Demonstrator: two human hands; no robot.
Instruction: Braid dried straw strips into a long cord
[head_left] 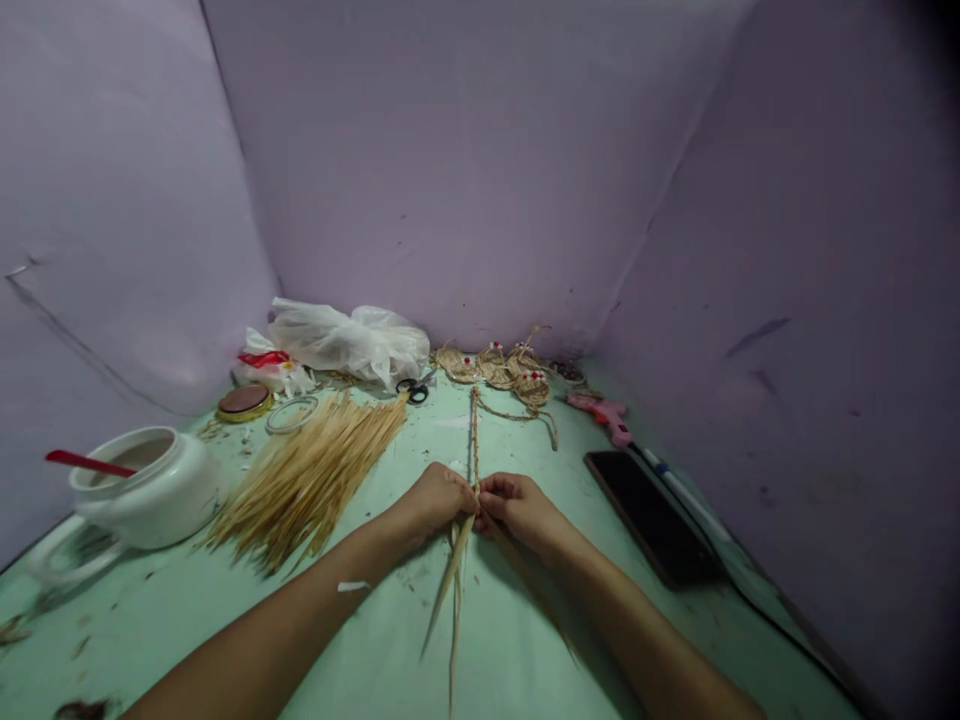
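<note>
A thin braid of straw-coloured fibre (474, 440) runs straight away from me along the table. My left hand (442, 497) and my right hand (517, 510) meet at its near end, both closed with fingertips pinching the strands. Loose flat strips (448, 590) hang from between the hands toward me, and more pass under my right wrist. The fingertips hide the exact crossing of the strands. To the left of my hands lies a fanned bundle of dry straw strips (322, 470).
Scissors (414, 391), a plastic bag (360, 340) and beaded woven pieces (495, 372) lie along the back. At left stand a white pot (161, 505) with a red handle and a round tin (244, 402). A pink glue gun (604, 412) and a phone (652, 515) are right.
</note>
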